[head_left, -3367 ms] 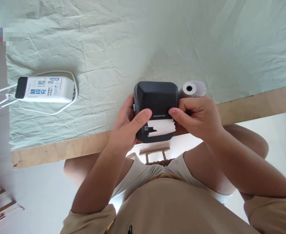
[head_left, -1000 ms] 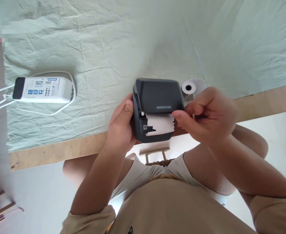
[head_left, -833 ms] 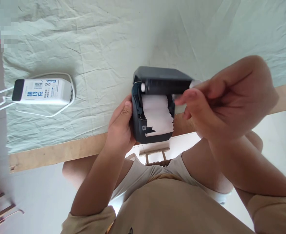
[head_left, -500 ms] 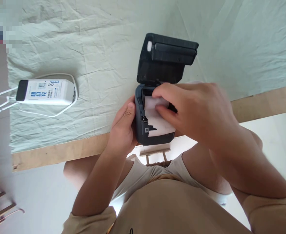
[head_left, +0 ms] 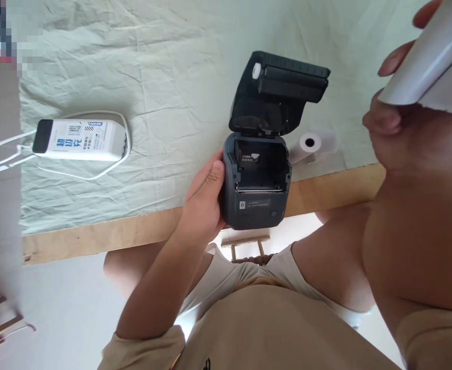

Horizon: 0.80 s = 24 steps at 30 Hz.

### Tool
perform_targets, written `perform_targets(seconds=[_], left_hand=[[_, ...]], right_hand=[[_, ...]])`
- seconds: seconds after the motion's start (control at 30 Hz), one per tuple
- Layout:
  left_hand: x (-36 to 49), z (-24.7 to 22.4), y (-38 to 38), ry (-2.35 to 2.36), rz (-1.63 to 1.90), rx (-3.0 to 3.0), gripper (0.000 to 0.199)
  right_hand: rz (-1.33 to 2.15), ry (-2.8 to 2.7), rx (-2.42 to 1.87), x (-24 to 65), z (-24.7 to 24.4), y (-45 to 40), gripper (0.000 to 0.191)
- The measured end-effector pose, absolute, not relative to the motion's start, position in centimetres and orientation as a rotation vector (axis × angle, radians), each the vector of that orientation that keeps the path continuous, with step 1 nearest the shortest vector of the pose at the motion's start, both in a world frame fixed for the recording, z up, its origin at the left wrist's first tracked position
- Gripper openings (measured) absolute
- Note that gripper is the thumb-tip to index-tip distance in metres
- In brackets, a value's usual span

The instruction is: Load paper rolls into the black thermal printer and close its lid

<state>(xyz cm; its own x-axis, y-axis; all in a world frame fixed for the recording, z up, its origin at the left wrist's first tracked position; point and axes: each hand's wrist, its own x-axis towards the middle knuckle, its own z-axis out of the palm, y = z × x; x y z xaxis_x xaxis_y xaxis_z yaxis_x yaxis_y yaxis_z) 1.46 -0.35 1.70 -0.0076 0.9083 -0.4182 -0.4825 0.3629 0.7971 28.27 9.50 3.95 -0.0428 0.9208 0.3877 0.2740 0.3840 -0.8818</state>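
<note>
My left hand [head_left: 206, 198] is closed around the left side of a dark label printer [head_left: 259, 210], near the table's front edge. The printer's lid [head_left: 278, 95] is swung up, and its paper bay holds no roll. Up at the right, my right hand [head_left: 395, 115] grips a white paper roll [head_left: 422, 61], partly cut off by the frame. Some of the roll's paper hangs loose on its right side. Just right of the printer, a second white paper roll [head_left: 306, 146] with a dark core lies on the cloth, beside what looks like clear wrapping.
A white power strip [head_left: 81, 140] with its cable looped round it lies at the left on the pale green cloth [head_left: 164, 77]. The wooden table edge [head_left: 95, 231] runs across my lap. Wooden stool parts [head_left: 245, 240] show below.
My right hand has lifted the paper roll out of the printer's bay and carried it to the upper right. The bay and the second roll are now uncovered; my left hand still holds the printer.
</note>
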Motion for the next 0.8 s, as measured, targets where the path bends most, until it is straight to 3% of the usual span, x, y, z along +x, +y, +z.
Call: perform_targets(seconds=[0.07,0.17,0.27,0.57,0.7,0.8], left_hand=[[1.3,1.6,-0.4,1.109,1.174,0.5,0.027],[1.2,1.3,-0.3,1.092,1.168,0.521,0.025],[1.3,1.3,-0.2,1.044,1.173,0.519,0.023],[1.3,1.2,-0.2,1.021,1.193,0.519,0.024],[1.1,1.0,-0.3,1.032,1.189,0.544,0.024],[1.1,1.0,-0.4,1.038,1.179,0.544,0.027]], right_hand=[[0.876,-1.239,-1.176,29.4,1.9,11.2,0.047],[0.716,-1.062,-1.341,29.6,0.1,11.8,0.016],[0.603,-1.256,-1.429,29.2,-0.2,10.7,0.03],[0.322,-1.782,-1.585,29.1,0.1,9.2,0.026],[0.301,-1.72,-1.745,28.9,-0.3,9.8,0.055],[0.281,-1.701,-1.817,29.2,-0.7,10.0,0.064]])
